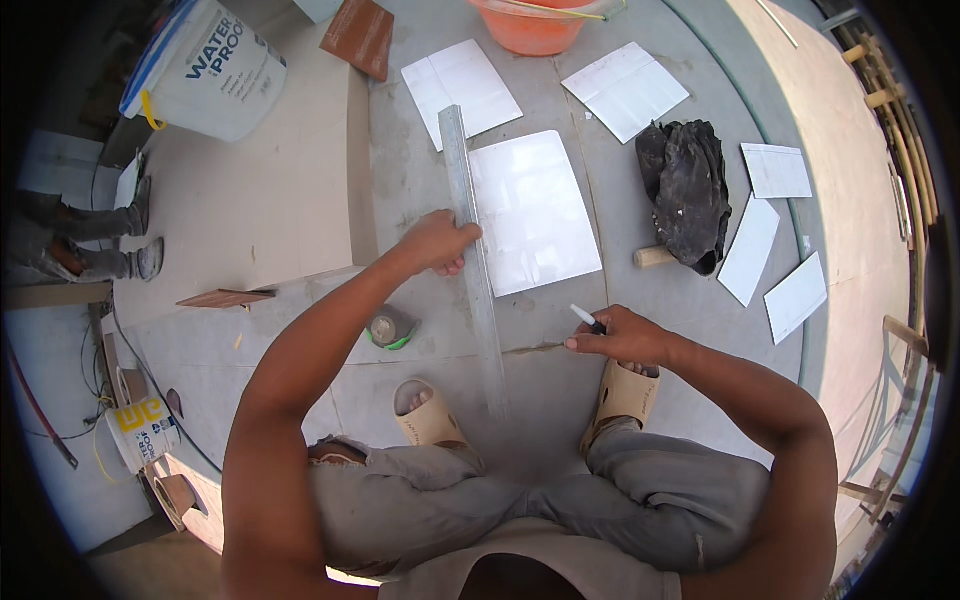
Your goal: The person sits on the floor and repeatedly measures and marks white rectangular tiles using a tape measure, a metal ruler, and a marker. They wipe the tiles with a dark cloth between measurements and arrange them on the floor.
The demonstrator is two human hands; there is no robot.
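My left hand [442,243] is closed round a long metal straightedge [478,275], which runs along the left edge of a white tile [545,225] on the floor. The bar's far end overlaps another white tile [455,85]; its near end reaches down between my feet. To the right of the bar, my right hand [625,337] pinches a marker pen [584,316] with a white end and dark body, apart from the tile. Left of the straightedge stands a small grey round object with a green edge [392,327].
A black plastic bag [688,190] lies at right, a wooden handle [655,257] beside it. Beyond are cut tile pieces [750,250] and a green hose [735,85]. An orange basin [530,30] is at the far side; a white bucket [225,80] and another person's legs [95,240] are left.
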